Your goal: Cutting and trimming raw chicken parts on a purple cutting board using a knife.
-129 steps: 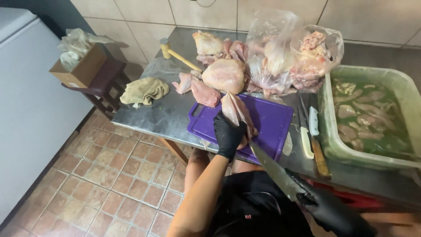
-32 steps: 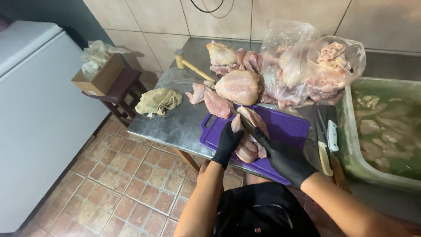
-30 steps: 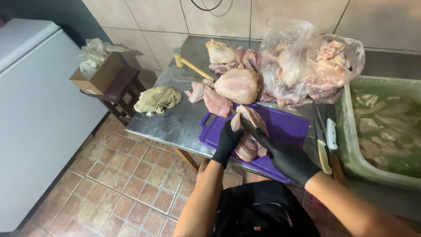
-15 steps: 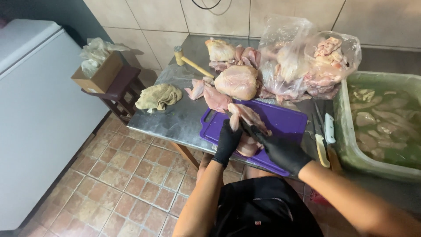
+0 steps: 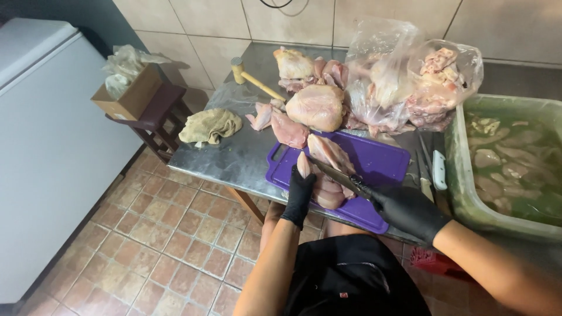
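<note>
Far left stands a white freezer, then a cardboard box on a dark stool, and a crumpled cloth on the steel table. A mallet lies further back beside whole raw chickens. Now the purple cutting board: the left hand, black-gloved, has its fingers curled around the near end of the chicken piece, pressing it down onto the board. The knife slants across that meat just beside those fingertips, its handle wrapped tight in the right hand. Behind sits a clear bag of chicken; at the right edge, a green tub of marinating pieces.
</note>
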